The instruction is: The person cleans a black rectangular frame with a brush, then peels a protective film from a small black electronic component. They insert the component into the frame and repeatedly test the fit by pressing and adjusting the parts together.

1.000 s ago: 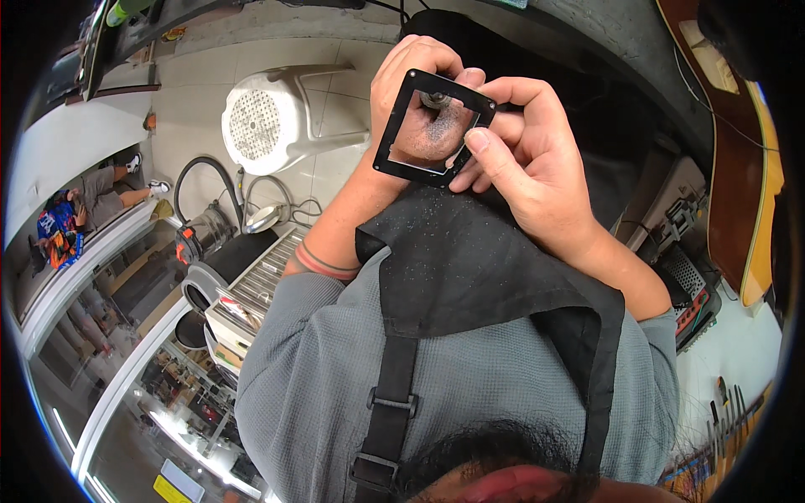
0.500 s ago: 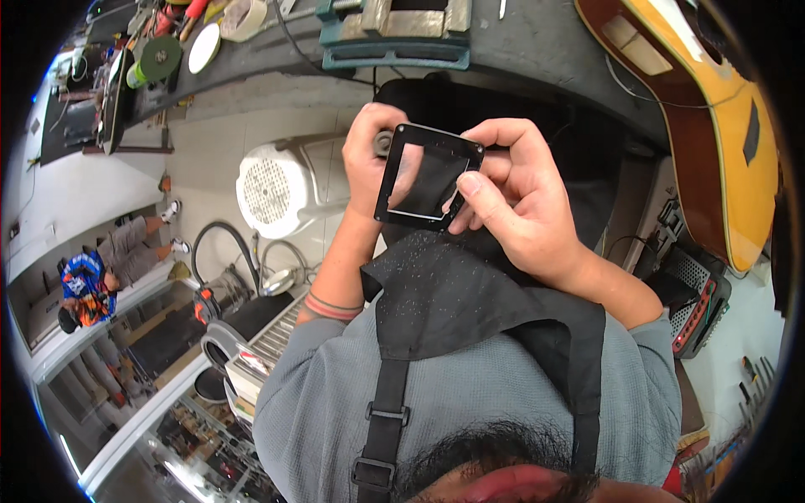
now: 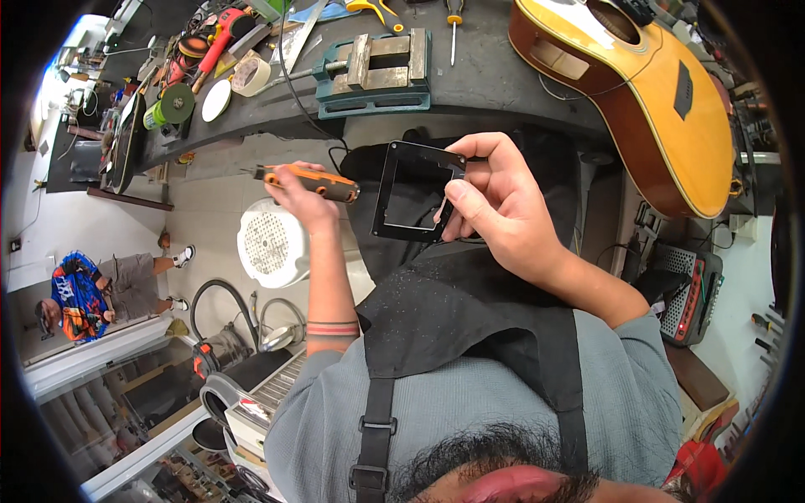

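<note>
My right hand [image 3: 511, 218] grips a flat black rectangular frame [image 3: 384, 191] by its right side, the thumb on the face and the fingers behind. The frame has a large cut-out and small corner holes; black cloth shows through it. To the left, apart from the frame, my left hand [image 3: 300, 199] is closed around an orange-and-black handheld tool [image 3: 329, 186]. A thin tip points left from the tool, its thick end right; I cannot tell its exact kind. Below the hands hangs my black apron [image 3: 428, 306], dotted with pale specks.
A dark workbench [image 3: 486, 88] ahead carries a green vise [image 3: 373, 102], a screwdriver [image 3: 454, 18], a tape roll [image 3: 250, 75] and an acoustic guitar [image 3: 641, 117] with a rectangular side opening. A white stool [image 3: 272, 243] stands left. Farther left is another person [image 3: 80, 293]. An amplifier [image 3: 688, 293] sits right.
My left hand has moved left, away from the frame, and the tool in it now shows along its length. The right hand still holds the frame. The view has shifted, showing more bench.
</note>
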